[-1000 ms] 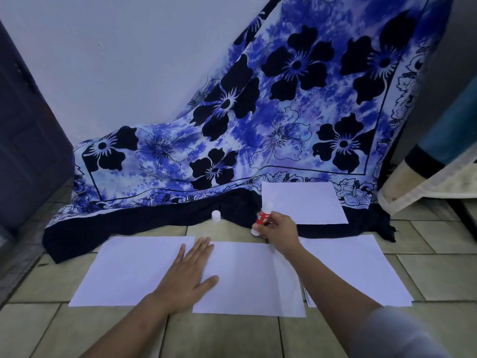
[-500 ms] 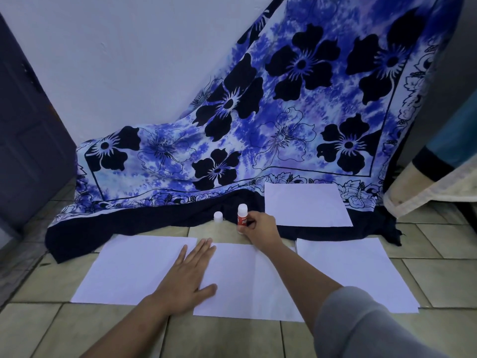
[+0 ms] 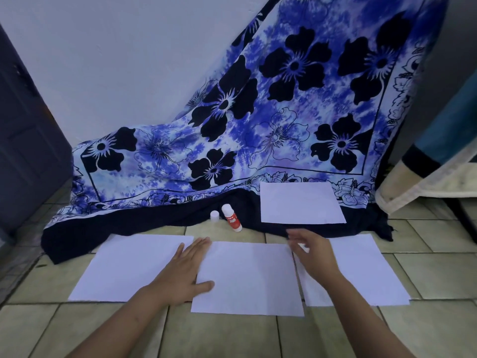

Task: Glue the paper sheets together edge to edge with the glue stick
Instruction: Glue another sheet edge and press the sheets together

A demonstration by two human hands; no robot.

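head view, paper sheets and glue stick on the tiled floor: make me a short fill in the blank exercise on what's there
1. The red and white glue stick stands beside its small white ____.
2. The left hand lies ____ across the seam of the left white paper sheet and the middle white paper sheet.
3. The fourth white paper sheet lies on the ____ floral cloth.
4. The right hand holds ____.

Missing words: cap; flat; blue; nothing

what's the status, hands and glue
Left hand flat on the left-middle seam. Right hand open, empty, over the middle-right seam. Glue stick stands on the floor, cap off beside it. Nothing in the way.
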